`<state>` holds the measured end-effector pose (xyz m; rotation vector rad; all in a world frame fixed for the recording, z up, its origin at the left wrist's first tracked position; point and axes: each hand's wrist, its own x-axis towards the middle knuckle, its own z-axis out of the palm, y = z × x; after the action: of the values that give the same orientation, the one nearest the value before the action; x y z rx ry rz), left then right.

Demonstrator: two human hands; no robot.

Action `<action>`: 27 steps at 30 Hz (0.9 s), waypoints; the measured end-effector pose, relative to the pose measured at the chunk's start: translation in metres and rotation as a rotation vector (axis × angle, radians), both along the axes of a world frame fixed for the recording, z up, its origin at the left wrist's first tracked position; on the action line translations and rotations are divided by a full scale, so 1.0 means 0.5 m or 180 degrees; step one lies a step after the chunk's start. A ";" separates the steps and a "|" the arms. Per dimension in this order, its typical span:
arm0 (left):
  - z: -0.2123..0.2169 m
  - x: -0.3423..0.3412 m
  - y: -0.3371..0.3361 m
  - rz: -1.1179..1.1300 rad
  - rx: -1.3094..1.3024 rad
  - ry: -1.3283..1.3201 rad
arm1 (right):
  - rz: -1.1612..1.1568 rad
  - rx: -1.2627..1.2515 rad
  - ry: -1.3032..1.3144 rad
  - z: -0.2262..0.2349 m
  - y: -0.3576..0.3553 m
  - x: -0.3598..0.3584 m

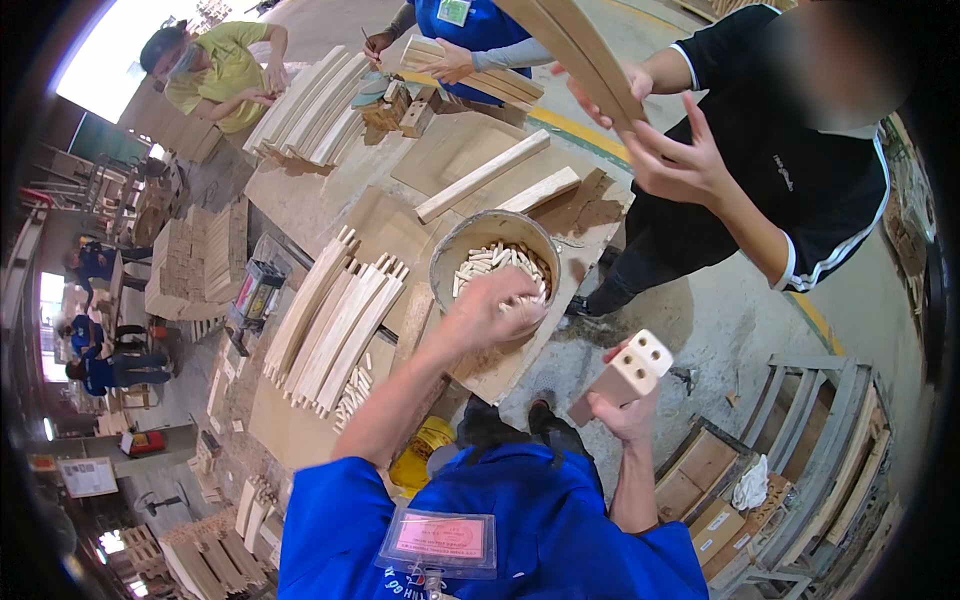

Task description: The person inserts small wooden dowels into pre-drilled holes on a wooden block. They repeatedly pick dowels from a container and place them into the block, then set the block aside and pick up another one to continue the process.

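Item: round bucket (pixel 447 262), grey and scuffed, holding a heap of short pale wooden dowels (pixel 493 262), cylindrical, smooth. It is sitting on the plywood surface (pixel 300 195), near its front edge.

Item: left hand (pixel 492 312). I am seeing it reaching forward over the bucket's near rim, forearm bare and stretched out from a blue sleeve. The fingers are curling together down among the dowels; whether they are clamping any I cannot tell.

Item: right hand (pixel 622 412). It is raised beside my chest, wrist bent upward, fingers closing firmly round a wooden block (pixel 625 378). The block is pale, squared, smooth-sawn, tilting up to the right, with two round holes showing in its end face.

Item: curved wooden slats (pixel 335 325), long, light, notched at their ends, lying side by side on the surface left of the bucket.

Item: straight wooden bars (pixel 482 176), two, lying beyond the bucket.

Item: a person in a black shirt (pixel 800 165), standing across the surface, holding a curved slat (pixel 580 50) up in both hands.
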<state>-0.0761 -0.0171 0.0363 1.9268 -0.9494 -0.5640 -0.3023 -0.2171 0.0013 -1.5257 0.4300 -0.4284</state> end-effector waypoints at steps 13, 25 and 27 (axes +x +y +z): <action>-0.179 0.166 -0.032 -0.1201 0.2944 -0.1396 | 0.0772 -0.0214 -0.0431 0.012 -0.020 0.048; 0.141 -0.154 0.059 0.0154 -0.0584 -0.0096 | 0.1542 -0.1240 -0.0555 0.004 0.038 0.083; 0.142 -0.168 0.069 0.0220 -0.0384 -0.0349 | 0.1635 -0.1283 -0.0610 0.007 0.044 0.087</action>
<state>-0.1603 0.0176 0.1076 1.8893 -0.9594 -0.3559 -0.2587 -0.1950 0.0051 -1.8888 -0.2167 -0.2580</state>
